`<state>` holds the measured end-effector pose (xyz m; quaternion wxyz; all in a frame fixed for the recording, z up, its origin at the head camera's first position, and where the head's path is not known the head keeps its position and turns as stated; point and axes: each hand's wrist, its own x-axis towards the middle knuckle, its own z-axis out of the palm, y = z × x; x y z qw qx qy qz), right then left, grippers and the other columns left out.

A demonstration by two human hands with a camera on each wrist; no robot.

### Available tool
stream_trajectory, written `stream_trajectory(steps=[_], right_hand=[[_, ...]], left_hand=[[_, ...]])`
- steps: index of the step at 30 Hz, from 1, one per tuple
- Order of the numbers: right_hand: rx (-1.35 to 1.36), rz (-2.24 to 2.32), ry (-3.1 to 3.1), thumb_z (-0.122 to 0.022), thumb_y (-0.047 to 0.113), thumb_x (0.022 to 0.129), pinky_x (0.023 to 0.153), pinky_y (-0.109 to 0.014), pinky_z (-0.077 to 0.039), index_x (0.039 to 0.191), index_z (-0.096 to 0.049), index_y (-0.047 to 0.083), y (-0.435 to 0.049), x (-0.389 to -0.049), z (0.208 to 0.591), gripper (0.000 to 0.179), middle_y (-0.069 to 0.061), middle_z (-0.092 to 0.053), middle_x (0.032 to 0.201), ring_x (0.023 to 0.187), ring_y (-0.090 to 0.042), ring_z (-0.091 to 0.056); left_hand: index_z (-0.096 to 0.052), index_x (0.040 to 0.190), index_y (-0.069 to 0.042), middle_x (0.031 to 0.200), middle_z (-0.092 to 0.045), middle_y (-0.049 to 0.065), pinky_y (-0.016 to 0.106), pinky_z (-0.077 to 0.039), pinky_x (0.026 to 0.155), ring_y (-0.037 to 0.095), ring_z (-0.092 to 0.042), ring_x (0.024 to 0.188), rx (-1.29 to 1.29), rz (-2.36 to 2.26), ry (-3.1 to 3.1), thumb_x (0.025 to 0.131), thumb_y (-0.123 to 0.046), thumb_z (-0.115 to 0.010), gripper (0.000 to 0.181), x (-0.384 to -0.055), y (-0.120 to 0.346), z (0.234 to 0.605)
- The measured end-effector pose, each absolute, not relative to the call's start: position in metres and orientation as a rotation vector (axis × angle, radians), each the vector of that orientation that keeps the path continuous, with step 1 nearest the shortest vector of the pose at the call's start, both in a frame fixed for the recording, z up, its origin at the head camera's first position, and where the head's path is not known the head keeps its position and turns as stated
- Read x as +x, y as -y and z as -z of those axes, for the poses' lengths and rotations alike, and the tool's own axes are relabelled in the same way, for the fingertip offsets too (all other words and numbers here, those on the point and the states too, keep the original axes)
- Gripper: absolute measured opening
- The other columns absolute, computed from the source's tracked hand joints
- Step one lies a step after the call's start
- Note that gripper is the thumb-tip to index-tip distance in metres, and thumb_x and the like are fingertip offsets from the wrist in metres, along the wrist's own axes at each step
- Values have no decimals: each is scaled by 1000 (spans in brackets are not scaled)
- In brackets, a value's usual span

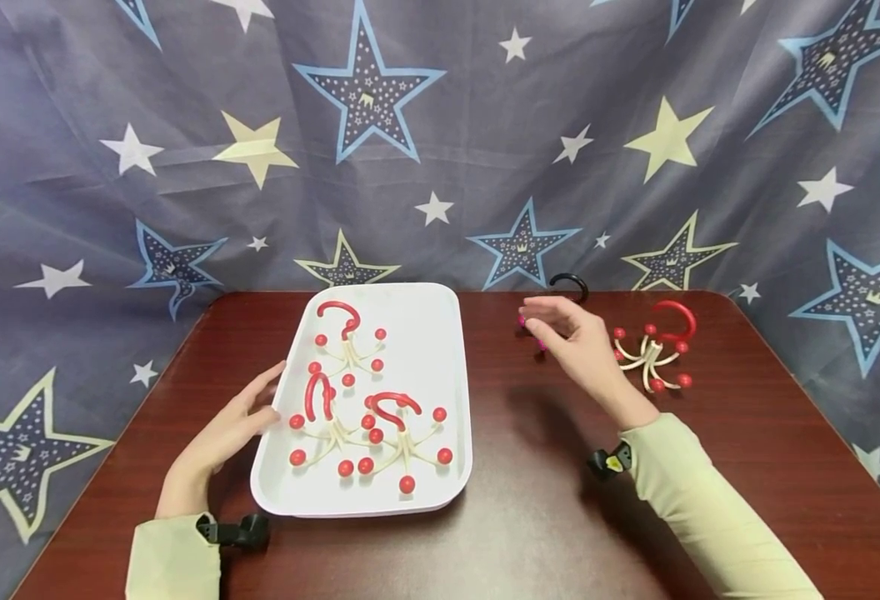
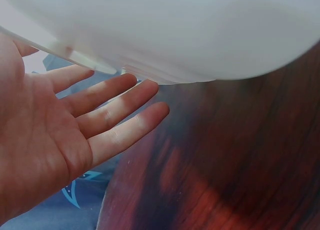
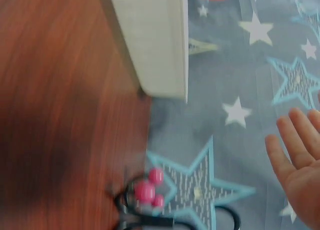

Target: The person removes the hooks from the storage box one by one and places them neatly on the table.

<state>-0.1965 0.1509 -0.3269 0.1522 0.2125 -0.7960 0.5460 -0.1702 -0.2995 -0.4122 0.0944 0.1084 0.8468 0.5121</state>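
Observation:
My left hand is at the left side of a white tray, its fingers straight with their tips right at the tray's wall. Three scalp massagers, with cream prongs, red ball tips and curved red handles, are in the tray: one at the back, one at front left and one at front right. My right hand is raised right of the tray, fingers loosely extended and holding nothing. It partly hides a black massager with pink balls in the head view.
Another red-and-cream massager stands on the dark reddish wooden table, right of my right hand. A grey-blue curtain with stars hangs just behind the table's back edge.

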Motion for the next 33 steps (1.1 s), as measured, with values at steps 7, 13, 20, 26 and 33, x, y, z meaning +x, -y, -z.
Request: stream_trajectory(steps=[7,13,20,26,33], right_hand=[[732,-1499,2411,-61,8,85,84,-36,-48,114,-59,2,-125,-185,326,30,-15,-65,107,97,-24,-63],[853,-1591,2447,-62,7,84,86,-41,-47,115,-58,0,-106,-177,327,32,-15,-64,109,100,-26,-62],[957,-1657,2496,-63,6,83,88,-43,-46,117,-57,-1,-83,-168,329,35,-17,-64,109,100,-25,-61],[1061,-1702,2541,-64,9,83,88,-39,-46,122,-55,1,-66,-168,340,40,-14,-63,113,103,-25,-60],[1179,-1731,2514,-65,15,83,86,-30,-48,125,-55,11,-48,-175,363,43,-5,-63,115,104,-15,-60]], left_hand=[[-16,146,-11,128,-41,25,26,-50,73,11,-56,94,319,-1517,-2510,86,-8,-48,68,-170,299,412],[-15,146,-12,129,-41,25,26,-50,73,13,-56,94,322,-1528,-2501,86,-8,-49,69,-170,299,411],[-15,146,-12,130,-40,25,26,-50,74,11,-56,95,321,-1528,-2499,86,-8,-48,69,-171,299,412],[-15,146,-12,130,-39,26,26,-50,74,9,-56,94,324,-1543,-2484,86,-8,-48,69,-171,299,412],[-15,146,-11,131,-39,26,25,-50,74,9,-55,95,322,-1536,-2483,86,-9,-49,69,-171,299,411]])
